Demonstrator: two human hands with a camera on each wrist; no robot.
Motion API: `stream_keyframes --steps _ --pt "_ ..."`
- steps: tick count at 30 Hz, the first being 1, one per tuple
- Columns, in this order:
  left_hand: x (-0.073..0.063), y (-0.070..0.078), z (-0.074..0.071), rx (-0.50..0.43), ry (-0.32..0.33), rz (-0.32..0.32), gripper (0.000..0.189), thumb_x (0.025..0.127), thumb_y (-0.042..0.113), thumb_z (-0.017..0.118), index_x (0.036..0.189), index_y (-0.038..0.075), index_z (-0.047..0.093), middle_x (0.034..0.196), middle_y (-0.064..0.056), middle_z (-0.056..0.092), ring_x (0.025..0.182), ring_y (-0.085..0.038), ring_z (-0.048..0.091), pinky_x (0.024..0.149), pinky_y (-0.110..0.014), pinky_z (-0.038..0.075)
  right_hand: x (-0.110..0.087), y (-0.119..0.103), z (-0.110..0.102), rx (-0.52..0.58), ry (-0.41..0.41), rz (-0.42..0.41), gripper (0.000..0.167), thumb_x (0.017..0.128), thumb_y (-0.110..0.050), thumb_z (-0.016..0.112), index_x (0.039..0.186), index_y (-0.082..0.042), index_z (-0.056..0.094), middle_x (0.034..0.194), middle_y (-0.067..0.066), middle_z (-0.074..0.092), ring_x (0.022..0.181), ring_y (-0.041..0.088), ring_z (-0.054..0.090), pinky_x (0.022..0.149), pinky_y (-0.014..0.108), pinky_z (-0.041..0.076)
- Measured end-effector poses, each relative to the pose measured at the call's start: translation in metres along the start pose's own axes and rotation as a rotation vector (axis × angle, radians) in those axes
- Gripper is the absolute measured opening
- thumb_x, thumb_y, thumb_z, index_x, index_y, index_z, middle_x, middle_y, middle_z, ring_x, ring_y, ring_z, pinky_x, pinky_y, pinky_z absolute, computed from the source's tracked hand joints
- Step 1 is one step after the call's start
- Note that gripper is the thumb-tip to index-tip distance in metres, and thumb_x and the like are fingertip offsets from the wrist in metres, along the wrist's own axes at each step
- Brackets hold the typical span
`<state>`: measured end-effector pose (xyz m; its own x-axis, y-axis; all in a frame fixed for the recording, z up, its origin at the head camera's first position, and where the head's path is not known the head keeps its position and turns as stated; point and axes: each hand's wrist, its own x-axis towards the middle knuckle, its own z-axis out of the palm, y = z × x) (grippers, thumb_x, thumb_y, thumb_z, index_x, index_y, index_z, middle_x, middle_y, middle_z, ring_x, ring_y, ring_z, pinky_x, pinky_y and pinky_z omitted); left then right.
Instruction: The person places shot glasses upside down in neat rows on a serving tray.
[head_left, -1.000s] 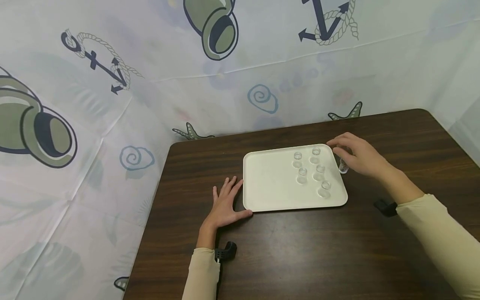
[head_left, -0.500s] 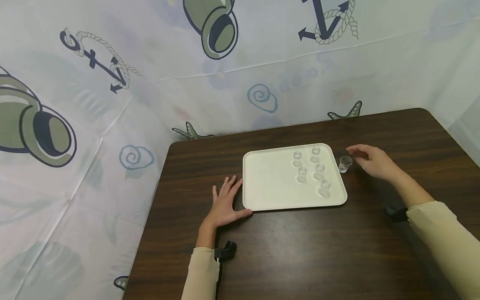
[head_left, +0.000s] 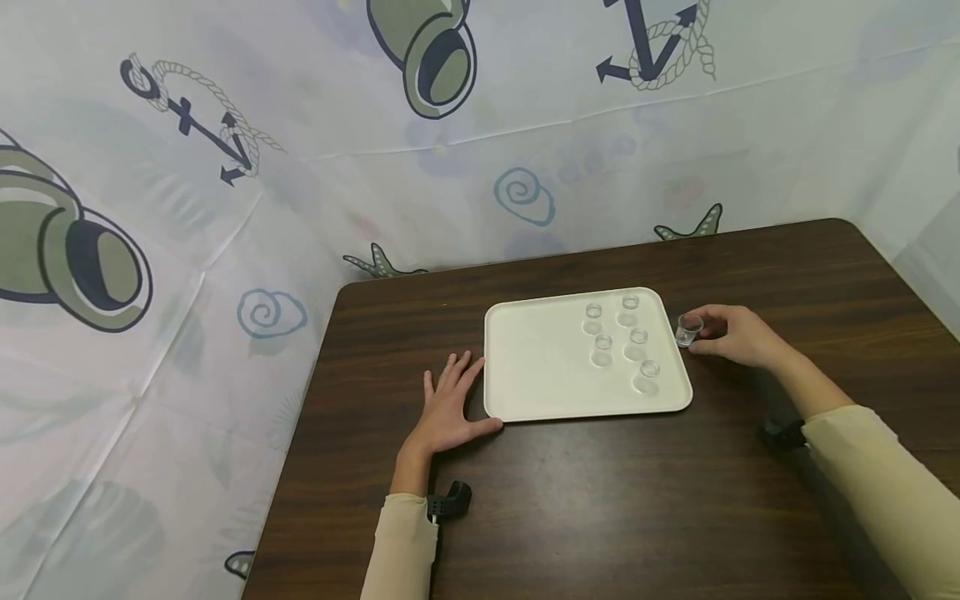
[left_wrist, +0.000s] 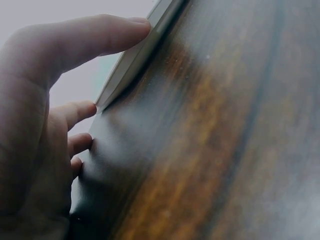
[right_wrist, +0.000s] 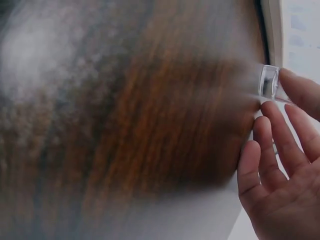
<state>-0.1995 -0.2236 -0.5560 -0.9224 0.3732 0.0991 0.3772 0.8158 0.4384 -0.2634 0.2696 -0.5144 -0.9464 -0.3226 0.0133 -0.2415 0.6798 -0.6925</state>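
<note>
My right hand [head_left: 738, 335] is at the right edge of a cream tray [head_left: 540, 358]. Its thumb and fingers pinch a small clear shot glass [head_left: 687, 332], which stands wide rim up just outside the tray. In the right wrist view, the thumb lies along the glass [right_wrist: 269, 81], with the other fingers curved below it. My left hand [head_left: 447, 417] rests with fingers spread at the tray's near left corner. In the left wrist view, its thumb touches the tray's rim [left_wrist: 120, 80]. Several like glasses [head_left: 638, 336] stand on the tray's right half, narrow end up.
The tray lies on a dark wood-grain table [head_left: 585, 500]. A pale printed cloth [head_left: 450, 192] hangs behind the table and along its left side. Black straps with cameras sit on both wrists, the left camera [head_left: 452, 500] close above the table.
My right hand drew back from the glass to the right, then came in again and now pinches it. The left hand, tray and glasses on it stay in place.
</note>
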Motion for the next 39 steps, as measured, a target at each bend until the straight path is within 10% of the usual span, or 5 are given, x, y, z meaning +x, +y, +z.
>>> stream_keyframes --steps 39 --pt "0.0 -0.003 0.001 0.007 0.008 0.016 0.103 0.076 0.068 0.069 0.158 0.023 0.025 0.163 -0.009 0.017 0.15 -0.032 0.006 0.108 -0.069 -0.006 -0.005 0.009 -0.009 -0.06 0.059 0.035 0.04 0.088 -0.024 0.076 0.118 0.0 0.066 0.108 0.018 0.067 0.092 0.028 0.059 0.072 0.033 0.047"
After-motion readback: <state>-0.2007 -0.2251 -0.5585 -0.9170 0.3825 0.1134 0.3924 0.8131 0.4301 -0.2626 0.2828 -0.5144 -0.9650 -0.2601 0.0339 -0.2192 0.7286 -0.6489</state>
